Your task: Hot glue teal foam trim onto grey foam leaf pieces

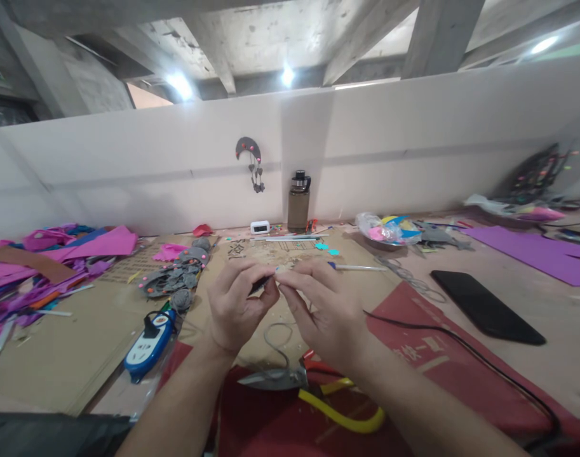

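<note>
In the middle of the head view, my left hand [239, 304] is closed round a small dark piece [260, 284], mostly hidden by the fingers. My right hand [325, 311] is pinched shut, its fingertips meeting those of the left. A speck of light blue shows at the meeting point, too small to name. Below the hands a thin grey cord [276, 331] loops down; whether its upper end is in my fingers I cannot tell. Scissors [275, 379] with red and yellow handles lie just beneath, partly covered by my right forearm.
A white and blue power strip [149, 346] and grey felt pieces [182, 273] lie left, beyond them pink and purple scraps [56, 260]. A bottle [298, 203] stands at the back. Right are a black phone [485, 304], a black cable [442, 328] and a purple sheet [537, 254].
</note>
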Available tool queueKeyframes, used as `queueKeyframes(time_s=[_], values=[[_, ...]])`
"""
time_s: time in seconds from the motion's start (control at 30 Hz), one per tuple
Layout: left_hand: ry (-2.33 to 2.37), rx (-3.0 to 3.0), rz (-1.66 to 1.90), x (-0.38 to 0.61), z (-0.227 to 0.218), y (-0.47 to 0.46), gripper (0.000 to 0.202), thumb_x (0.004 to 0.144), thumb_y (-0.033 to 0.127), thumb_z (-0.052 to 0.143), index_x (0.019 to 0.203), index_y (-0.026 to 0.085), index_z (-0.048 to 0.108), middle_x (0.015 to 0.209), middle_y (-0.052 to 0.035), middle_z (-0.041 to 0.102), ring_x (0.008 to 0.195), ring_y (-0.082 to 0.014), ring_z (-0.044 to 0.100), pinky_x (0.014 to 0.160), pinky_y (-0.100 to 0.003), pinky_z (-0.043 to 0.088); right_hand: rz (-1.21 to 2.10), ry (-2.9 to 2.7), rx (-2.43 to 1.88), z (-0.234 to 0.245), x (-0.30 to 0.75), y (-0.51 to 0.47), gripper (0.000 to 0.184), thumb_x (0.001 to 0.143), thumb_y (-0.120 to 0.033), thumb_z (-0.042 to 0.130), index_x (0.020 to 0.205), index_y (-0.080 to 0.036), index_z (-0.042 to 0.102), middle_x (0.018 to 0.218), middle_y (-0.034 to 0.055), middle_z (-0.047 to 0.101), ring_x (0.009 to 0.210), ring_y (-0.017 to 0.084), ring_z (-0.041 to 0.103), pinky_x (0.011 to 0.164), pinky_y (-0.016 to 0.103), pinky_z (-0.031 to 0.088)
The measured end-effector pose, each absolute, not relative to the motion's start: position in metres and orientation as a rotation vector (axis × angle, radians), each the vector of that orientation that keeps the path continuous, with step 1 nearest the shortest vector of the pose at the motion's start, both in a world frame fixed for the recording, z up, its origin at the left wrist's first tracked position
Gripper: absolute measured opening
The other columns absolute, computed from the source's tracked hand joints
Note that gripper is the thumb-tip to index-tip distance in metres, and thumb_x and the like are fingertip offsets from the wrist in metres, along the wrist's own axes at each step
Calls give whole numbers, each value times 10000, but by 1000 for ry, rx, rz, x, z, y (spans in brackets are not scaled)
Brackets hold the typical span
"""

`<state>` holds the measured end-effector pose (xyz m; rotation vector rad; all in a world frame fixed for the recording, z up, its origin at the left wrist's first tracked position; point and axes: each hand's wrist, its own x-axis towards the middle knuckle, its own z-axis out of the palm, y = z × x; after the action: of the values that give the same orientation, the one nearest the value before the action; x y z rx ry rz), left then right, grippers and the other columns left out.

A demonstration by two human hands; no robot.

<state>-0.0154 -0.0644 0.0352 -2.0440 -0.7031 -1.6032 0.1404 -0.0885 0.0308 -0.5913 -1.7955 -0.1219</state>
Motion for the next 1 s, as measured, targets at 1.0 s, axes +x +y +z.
queueKeyframes(time_s=[1.0], values=[[-1334, -2212, -3507, 4, 41, -67, 177, 714, 259, 707, 797, 171, 578, 670, 38, 554, 519, -69, 496, 494, -189, 426, -465, -2013, -648, 19, 137, -78, 613, 859, -57, 437, 1452, -147, 307, 1152, 167, 571, 1032, 246, 516, 863, 427, 491]])
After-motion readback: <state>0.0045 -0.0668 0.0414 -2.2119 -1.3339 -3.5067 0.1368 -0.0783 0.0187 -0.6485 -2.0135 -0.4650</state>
